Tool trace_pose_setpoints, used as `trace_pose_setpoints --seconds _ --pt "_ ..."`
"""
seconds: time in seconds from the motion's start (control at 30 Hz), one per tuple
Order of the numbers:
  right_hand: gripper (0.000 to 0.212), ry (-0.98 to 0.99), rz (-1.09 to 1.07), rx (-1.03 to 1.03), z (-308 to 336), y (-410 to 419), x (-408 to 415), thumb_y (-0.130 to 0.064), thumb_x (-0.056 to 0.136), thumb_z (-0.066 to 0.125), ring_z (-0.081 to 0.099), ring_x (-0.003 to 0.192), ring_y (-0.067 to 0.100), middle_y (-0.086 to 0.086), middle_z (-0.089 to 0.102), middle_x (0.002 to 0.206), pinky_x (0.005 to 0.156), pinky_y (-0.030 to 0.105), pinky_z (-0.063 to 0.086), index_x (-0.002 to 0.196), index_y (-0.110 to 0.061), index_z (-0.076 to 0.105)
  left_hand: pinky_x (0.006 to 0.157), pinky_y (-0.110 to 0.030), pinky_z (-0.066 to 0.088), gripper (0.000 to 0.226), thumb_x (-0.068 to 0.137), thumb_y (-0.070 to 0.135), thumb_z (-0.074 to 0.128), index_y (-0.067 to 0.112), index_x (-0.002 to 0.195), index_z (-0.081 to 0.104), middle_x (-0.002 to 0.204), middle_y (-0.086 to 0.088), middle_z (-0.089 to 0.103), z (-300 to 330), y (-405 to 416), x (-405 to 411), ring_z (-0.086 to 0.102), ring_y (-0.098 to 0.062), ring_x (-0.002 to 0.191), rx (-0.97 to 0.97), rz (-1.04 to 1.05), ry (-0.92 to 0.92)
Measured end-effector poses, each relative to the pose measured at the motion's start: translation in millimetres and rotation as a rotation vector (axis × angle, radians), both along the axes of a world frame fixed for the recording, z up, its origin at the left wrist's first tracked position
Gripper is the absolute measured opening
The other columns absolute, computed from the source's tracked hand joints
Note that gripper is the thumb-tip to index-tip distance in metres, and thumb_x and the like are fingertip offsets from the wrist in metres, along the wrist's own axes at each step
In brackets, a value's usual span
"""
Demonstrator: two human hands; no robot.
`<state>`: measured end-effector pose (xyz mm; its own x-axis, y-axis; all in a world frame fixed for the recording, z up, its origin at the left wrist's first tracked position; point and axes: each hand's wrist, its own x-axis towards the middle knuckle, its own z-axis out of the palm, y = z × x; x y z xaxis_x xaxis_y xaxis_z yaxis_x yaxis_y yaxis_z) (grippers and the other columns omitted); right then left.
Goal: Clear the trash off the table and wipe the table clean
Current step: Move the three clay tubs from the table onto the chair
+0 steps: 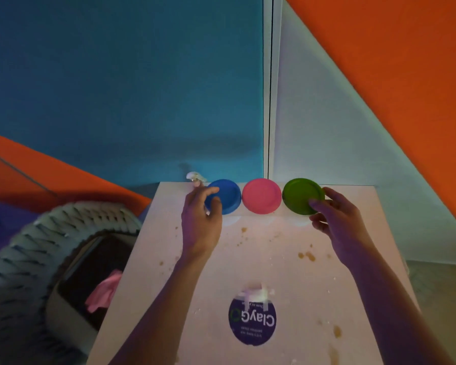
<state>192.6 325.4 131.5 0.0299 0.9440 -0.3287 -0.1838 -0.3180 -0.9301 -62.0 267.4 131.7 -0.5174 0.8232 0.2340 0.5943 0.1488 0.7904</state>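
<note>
Tabletop point(248, 259) was white, square-ish, speckled with brown stains point(306, 256) and small white crumbs point(196, 310), mostly mid and near-right. Crumpled white scrap point(194, 177) sat at the far edge, just left of the plates. Another crumpled, pale bit point(256, 293) lay near centre front, touching the top of a round dark-blue sticker point(252, 322).

My left hand point(202, 219) and right hand point(337, 219) are bare, forearms uncovered, no sleeves, rings or watch showing.
</note>
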Motion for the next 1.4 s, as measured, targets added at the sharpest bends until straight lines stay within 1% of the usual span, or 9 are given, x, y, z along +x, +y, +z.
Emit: trace_pose_setpoints --seconds 0.2,0.53,0.73,0.87,0.97,1.03,1.13,1.27,1.4 --pt "0.015 0.034 0.075 -0.032 21.7 -77.7 24.0 -0.017 0.094 0.064 0.053 0.065 0.019 0.008 0.062 0.083 0.061 0.029 0.048 0.107 -0.012 0.07 0.079 -0.005 0.044 0.021 0.098 0.014 0.059 0.017 0.116 0.07 0.124 0.004 0.06 15.5 -102.4 28.5 0.061 -0.011 0.105 0.067 0.061 -0.012" --pt "0.012 0.033 0.259 -0.126 12.4 -183.6 40.4 -0.023 0.096 0.063 0.054 0.062 0.018 0.007 0.064 0.087 0.058 0.029 0.048 0.1 -0.014 0.071 0.077 -0.006 0.045 0.022 0.098 0.012 0.058 0.018 0.116 0.07 0.125 0.005 0.061 9.1 -254.3 57.9 0.06 -0.006 0.107 0.034 0.234 -0.068" --pt "0.014 0.074 0.431 -0.157 18.0 -230.2 16.7 -0.017 0.093 0.066 0.054 0.067 0.018 0.011 0.065 0.09 0.06 0.029 0.048 0.105 -0.012 0.071 0.084 -0.036 0.056 0.028 0.098 0.011 0.056 0.025 0.12 0.067 0.127 0.005 0.059 5.3 -332.8 46.4 0.061 -0.011 0.105 0.052 0.363 -0.103" --pt "0.019 0.059 0.546 -0.144 24.1 -266.0 -23.5 -0.013 0.094 0.063 0.05 0.068 0.019 0.011 0.059 0.081 0.058 0.026 0.053 0.112 -0.009 0.068 0.078 -0.036 0.056 0.032 0.097 0.009 0.056 0.026 0.123 0.064 0.122 0.007 0.057 4.1 -386.4 20.6 0.061 -0.008 0.093 0.076 0.452 -0.077" --pt "0.027 0.062 0.613 -0.144 23.5 -293.8 -61.2 -0.009 0.092 0.064 0.048 0.06 0.017 0.007 0.059 0.07 0.07 0.034 0.047 0.118 -0.005 0.067 0.074 -0.019 0.051 0.029 0.096 0.007 0.057 0.022 0.12 0.066 0.121 0.003 0.058 4.5 -429.0 -2.9 0.06 -0.01 0.089 0.09 0.508 -0.081" --pt "0.031 0.059 0.655 -0.147 23.4 -316.2 -89.6 -0.007 0.09 0.065 0.049 0.061 0.015 0.006 0.061 0.073 0.061 0.028 0.046 0.121 -0.004 0.065 0.074 -0.009 0.046 0.029 0.095 0.005 0.059 0.019 0.118 0.069 0.122 0.003 0.057 3.8 -461.1 -22.0 0.061 -0.016 0.094 0.09 0.53 -0.076" --pt "0.038 0.049 0.705 -0.14 24.7 -353.6 -132.4 -0.004 0.087 0.068 0.051 0.067 0.017 0.01 0.061 0.088 0.056 0.025 0.046 0.124 -0.014 0.064 0.085 -0.021 0.049 0.029 0.092 0.017 0.057 0.019 0.118 0.071 0.127 -0.001 0.057 -3.0 -510.7 -55.0 0.06 -0.018 0.107 0.059 0.557 -0.078" --pt "0.049 0.001 0.798 -0.135 18.2 -404.4 -188.2 -0.004 0.084 0.073 0.053 0.075 0.02 0.012 0.061 0.097 0.062 0.031 0.047 0.127 -0.025 0.062 0.083 -0.012 0.047 0.033 0.086 0.022 0.056 0.019 0.115 0.072 0.13 -0.007 0.056 -11.5 -574.9 -94.0 0.062 -0.021 0.106 0.048 0.591 -0.107" --pt "0.052 -0.048 0.905 -0.131 4.7 -460.0 -252.6 -0.005 0.08 0.077 0.053 0.075 0.02 0.012 0.058 0.095 0.063 0.03 0.046 0.125 -0.027 0.063 0.097 -0.035 0.052 0.031 0.086 0.025 0.061 0.022 0.114 0.073 0.134 -0.009 0.055 -21.3 -643.9 -133.3 0.06 -0.022 0.115 0.005 0.669 -0.143"
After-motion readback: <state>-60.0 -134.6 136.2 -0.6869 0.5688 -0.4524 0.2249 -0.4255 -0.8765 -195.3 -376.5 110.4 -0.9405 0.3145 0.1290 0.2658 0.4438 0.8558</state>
